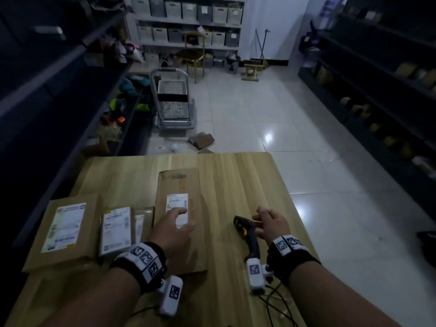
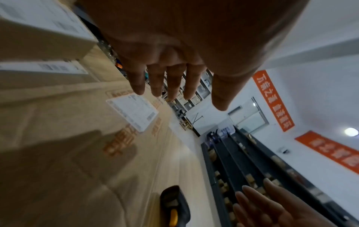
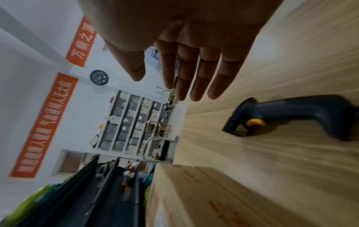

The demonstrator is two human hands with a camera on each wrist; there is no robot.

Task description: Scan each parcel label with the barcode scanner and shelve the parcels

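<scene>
A long brown cardboard parcel [image 1: 179, 185] with a white label [image 1: 177, 201] lies in the middle of the wooden table [image 1: 247, 180]. My left hand [image 1: 175, 228] hovers just above it with fingers straight, holding nothing. A black barcode scanner [image 1: 247, 234] with a yellow trigger lies on the table to the parcel's right. My right hand [image 1: 269, 223] floats beside and above the scanner, fingers relaxed, not touching it. In the right wrist view the scanner [image 3: 287, 116] lies below the spread fingers [image 3: 196, 79]. The left wrist view shows the label [image 2: 134, 112] under my left fingers [image 2: 155, 79].
Two more labelled parcels, a big one [image 1: 63, 230] and a smaller one [image 1: 116, 230], lie at the table's left. Dark shelving racks [image 1: 377, 74] line both sides of the aisle. A metal trolley [image 1: 172, 102] and loose packets [image 1: 201, 139] sit on the tiled floor beyond the table.
</scene>
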